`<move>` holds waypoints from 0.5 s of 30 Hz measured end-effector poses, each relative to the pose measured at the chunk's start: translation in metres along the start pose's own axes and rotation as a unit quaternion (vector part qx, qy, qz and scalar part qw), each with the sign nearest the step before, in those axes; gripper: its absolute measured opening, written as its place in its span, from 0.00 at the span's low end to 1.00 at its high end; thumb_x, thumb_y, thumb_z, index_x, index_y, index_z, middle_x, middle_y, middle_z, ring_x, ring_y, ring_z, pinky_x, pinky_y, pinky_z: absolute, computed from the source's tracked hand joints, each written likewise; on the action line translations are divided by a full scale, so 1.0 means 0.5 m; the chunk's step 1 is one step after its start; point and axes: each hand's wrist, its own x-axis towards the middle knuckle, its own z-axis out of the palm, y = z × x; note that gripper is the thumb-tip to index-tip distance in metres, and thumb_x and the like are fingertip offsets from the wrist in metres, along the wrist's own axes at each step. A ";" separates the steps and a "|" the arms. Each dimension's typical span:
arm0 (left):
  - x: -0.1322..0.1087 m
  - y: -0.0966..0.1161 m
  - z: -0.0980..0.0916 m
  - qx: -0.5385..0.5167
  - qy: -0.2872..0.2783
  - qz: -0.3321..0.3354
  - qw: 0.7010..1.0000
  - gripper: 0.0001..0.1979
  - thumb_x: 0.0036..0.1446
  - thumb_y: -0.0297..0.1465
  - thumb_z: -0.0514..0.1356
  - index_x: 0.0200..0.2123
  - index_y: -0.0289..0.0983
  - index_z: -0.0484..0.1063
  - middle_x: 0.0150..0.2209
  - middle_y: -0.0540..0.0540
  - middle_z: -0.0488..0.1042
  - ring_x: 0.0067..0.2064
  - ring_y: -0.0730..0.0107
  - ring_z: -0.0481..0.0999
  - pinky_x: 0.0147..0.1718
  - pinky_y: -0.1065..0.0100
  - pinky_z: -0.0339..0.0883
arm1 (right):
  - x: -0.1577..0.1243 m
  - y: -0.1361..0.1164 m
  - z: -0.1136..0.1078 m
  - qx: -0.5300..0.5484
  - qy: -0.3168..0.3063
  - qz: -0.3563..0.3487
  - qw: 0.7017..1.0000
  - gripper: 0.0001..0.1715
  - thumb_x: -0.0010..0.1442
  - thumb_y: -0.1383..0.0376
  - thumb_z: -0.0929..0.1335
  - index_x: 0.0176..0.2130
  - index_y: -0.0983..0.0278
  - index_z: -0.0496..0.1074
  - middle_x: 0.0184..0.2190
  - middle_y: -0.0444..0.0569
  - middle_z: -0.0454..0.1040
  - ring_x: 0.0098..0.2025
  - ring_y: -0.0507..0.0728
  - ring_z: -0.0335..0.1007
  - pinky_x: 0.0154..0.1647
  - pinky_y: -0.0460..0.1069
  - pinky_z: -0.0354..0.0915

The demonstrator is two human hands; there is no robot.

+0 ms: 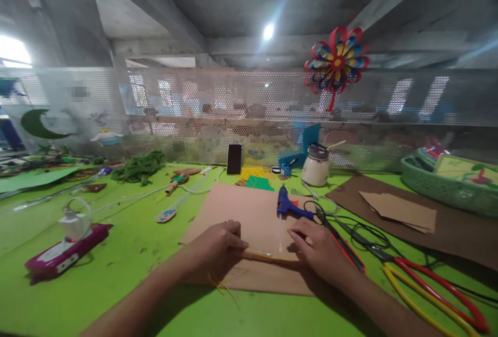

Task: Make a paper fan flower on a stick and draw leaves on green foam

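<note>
A thin brown paper-like stick (pixel 268 258) lies crosswise over a tan sheet of cardboard (pixel 237 207). My left hand (pixel 221 243) pinches its left end, and loose yellow strands (pixel 221 282) stick out below that hand. The stick's right end passes under my right hand (pixel 317 246). The fingers of that hand are closed, their tips held slightly above the sheet; whatever they pinch is too small to make out. Just beyond it a blue glue gun (pixel 290 204) rests on the sheet's far right corner.
Large scissors (pixel 420 280) with red and yellow handles lie at right, amid black cable. Brown card pieces (pixel 400 211) and a green basket (pixel 447 189) sit behind them. A purple power strip (pixel 70 254) is at left. A jar (pixel 316 165) and phone-like black slab (pixel 234 159) stand at the back.
</note>
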 end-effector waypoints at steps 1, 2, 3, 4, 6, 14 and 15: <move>0.001 -0.001 0.002 -0.003 0.000 0.000 1.000 0.10 0.59 0.28 0.59 0.25 0.35 0.73 0.27 0.50 0.65 0.30 0.74 0.62 0.28 0.72 0.52 | 0.000 0.002 -0.001 -0.003 0.000 -0.001 1.000 0.13 0.65 0.68 0.63 0.31 0.63 0.73 0.29 0.48 0.75 0.32 0.55 0.71 0.34 0.49 0.66; 0.002 -0.002 0.005 -0.006 0.001 -0.002 1.000 0.11 0.60 0.29 0.58 0.25 0.35 0.74 0.27 0.50 0.65 0.29 0.74 0.62 0.27 0.72 0.52 | 0.000 0.004 -0.001 -0.007 -0.001 -0.002 1.000 0.13 0.65 0.68 0.63 0.31 0.63 0.73 0.30 0.48 0.75 0.32 0.55 0.71 0.35 0.49 0.66; 0.002 -0.004 0.009 -0.009 0.002 -0.005 1.000 0.13 0.61 0.30 0.56 0.25 0.35 0.74 0.27 0.49 0.65 0.29 0.74 0.62 0.26 0.72 0.52 | 0.000 0.005 -0.002 -0.011 -0.003 -0.001 1.000 0.13 0.65 0.68 0.62 0.31 0.63 0.73 0.30 0.48 0.75 0.32 0.55 0.71 0.35 0.49 0.66; 0.002 -0.005 0.013 -0.013 0.004 -0.009 1.000 0.14 0.62 0.31 0.55 0.26 0.35 0.75 0.28 0.49 0.65 0.29 0.74 0.62 0.26 0.72 0.52 | -0.001 0.006 -0.003 -0.014 -0.005 -0.001 1.000 0.13 0.65 0.68 0.62 0.32 0.63 0.73 0.30 0.48 0.75 0.33 0.56 0.71 0.35 0.50 0.66; 0.002 -0.008 0.019 -0.020 0.006 -0.015 1.000 0.15 0.64 0.32 0.54 0.28 0.35 0.76 0.28 0.48 0.65 0.29 0.73 0.62 0.26 0.72 0.53 | -0.002 0.002 -0.003 -0.021 -0.013 -0.002 1.000 0.13 0.66 0.68 0.62 0.32 0.63 0.72 0.31 0.49 0.75 0.33 0.56 0.71 0.36 0.50 0.65; 0.005 -0.022 0.014 -0.030 -0.024 -0.002 0.999 0.12 0.64 0.36 0.56 0.40 0.40 0.80 0.30 0.47 0.67 0.32 0.71 0.66 0.30 0.72 0.57 | -0.004 -0.048 0.011 -0.077 -0.102 -0.104 0.986 0.09 0.65 0.68 0.65 0.42 0.65 0.75 0.38 0.54 0.77 0.43 0.59 0.67 0.45 0.54 0.61; 0.005 -0.022 0.012 -0.029 -0.025 -0.001 0.999 0.12 0.63 0.36 0.57 0.41 0.41 0.80 0.30 0.47 0.68 0.32 0.71 0.66 0.29 0.72 0.57 | -0.003 -0.053 0.011 -0.091 -0.115 -0.118 0.982 0.09 0.65 0.67 0.65 0.41 0.64 0.75 0.36 0.53 0.78 0.41 0.59 0.67 0.43 0.54 0.60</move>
